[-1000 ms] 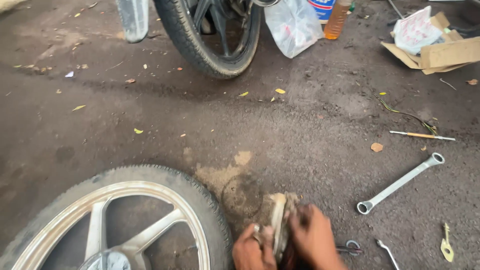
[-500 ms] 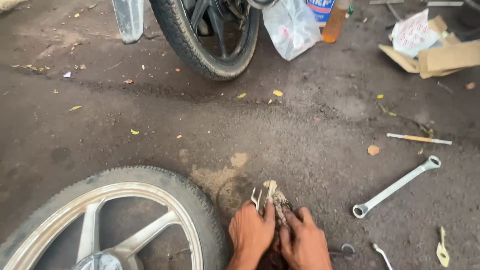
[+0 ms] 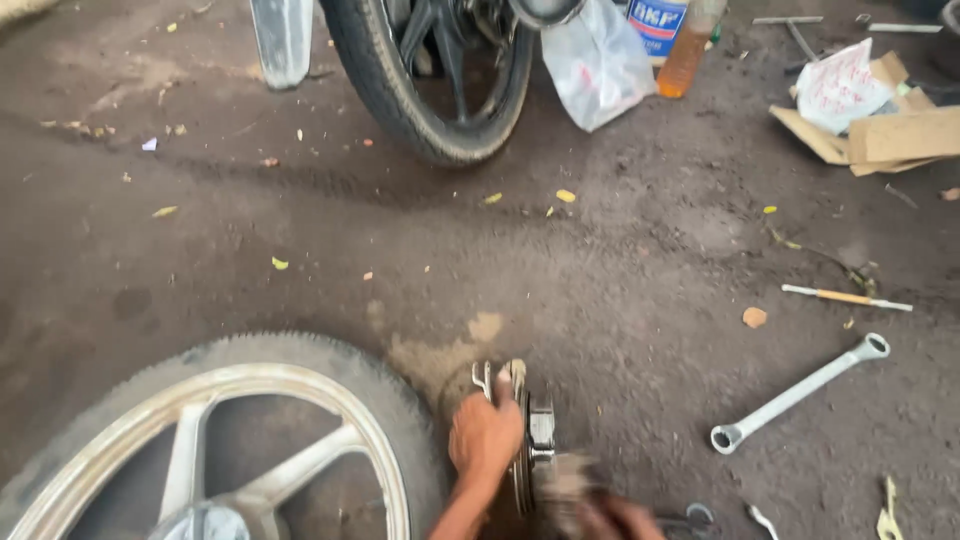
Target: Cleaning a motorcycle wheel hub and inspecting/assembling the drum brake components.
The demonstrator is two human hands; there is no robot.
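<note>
we see the left hand (image 3: pixel 485 435) at six o'clock, fingers wrapped around the rim of a round metal brake plate (image 3: pixel 527 432) stood on edge on the dirt ground (image 3: pixel 620 290). the right hand (image 3: pixel 605 515) at five o'clock is blurred; we cannot tell its grip. a loose wheel (image 3: pixel 250 440) lies at eight o'clock, a ring spanner (image 3: pixel 800 392) at four.

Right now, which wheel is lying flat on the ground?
The silver-spoked wheel at bottom left lies flat beside the left hand. The black-spoked wheel at the top stands upright.
</note>
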